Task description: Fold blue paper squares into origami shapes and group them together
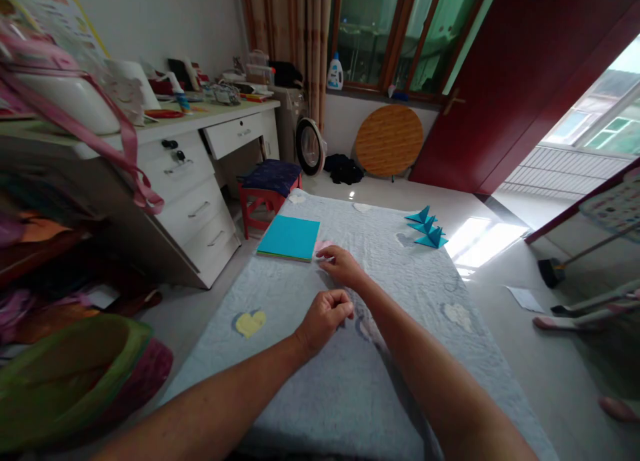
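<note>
A square stack of coloured paper [290, 237], turquoise on top, lies on the cloth-covered table [300, 394]. My right hand [344, 267] reaches over my left, its fingertips beside the stack's near right corner; its fingers are apart and a little bent, and I see nothing held. Whether they touch the paper I cannot tell. Nearer to me, my left hand [326, 319] is curled in a loose fist above the cloth, with nothing visible in it. Several folded turquoise paper cranes [431, 237] stand in a row at the table's far right.
A white desk [200, 211] with drawers runs along the left. Beyond the table's far left corner stands a red stool [260, 197] with a dark blue seat. A green bin [65, 381] sits at the lower left. A red door [480, 101] stands at the right.
</note>
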A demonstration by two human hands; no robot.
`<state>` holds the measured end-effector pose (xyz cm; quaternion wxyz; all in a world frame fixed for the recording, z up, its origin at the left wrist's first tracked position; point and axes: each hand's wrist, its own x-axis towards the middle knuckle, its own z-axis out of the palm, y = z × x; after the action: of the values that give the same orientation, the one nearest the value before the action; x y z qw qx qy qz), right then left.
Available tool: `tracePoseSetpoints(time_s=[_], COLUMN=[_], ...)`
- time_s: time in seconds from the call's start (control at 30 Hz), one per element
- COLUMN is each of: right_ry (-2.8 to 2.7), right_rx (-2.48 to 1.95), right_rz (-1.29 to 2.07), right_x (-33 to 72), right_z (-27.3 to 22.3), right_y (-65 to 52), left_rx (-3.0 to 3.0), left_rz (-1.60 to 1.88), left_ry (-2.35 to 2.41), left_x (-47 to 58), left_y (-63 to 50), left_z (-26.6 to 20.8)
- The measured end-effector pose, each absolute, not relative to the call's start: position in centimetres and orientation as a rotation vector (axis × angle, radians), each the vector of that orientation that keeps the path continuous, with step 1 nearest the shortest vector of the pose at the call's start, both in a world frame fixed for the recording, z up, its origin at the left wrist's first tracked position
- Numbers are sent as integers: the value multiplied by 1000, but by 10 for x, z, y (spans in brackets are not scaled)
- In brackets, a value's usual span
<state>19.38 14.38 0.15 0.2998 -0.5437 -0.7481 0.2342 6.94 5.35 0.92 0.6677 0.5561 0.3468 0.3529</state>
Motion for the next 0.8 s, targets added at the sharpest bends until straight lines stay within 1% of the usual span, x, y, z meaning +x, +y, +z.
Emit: tracePoseSetpoints(time_s=[0.17,0.33,0.57,0.67,0.8], right_ry=[-1854,-1882,-1917,-1942,-1970], right_rx=[-1488,-1517,-1673,-1701,-1710], right_rz=[553,525,443,423,414], right_x=[188,179,160,160,163], right_z=[-12,-8,-7,-8,-9], right_y=[154,166,170,168,168], left_rx=[1262,1237,1250,1215,1120], left_rz=[818,836,915,928,951], left_ry=[784,763,824,868,908], left_x=[71,71,69,67,63], left_y=[52,52,51,52,61], left_z=[7,8,8,15,36])
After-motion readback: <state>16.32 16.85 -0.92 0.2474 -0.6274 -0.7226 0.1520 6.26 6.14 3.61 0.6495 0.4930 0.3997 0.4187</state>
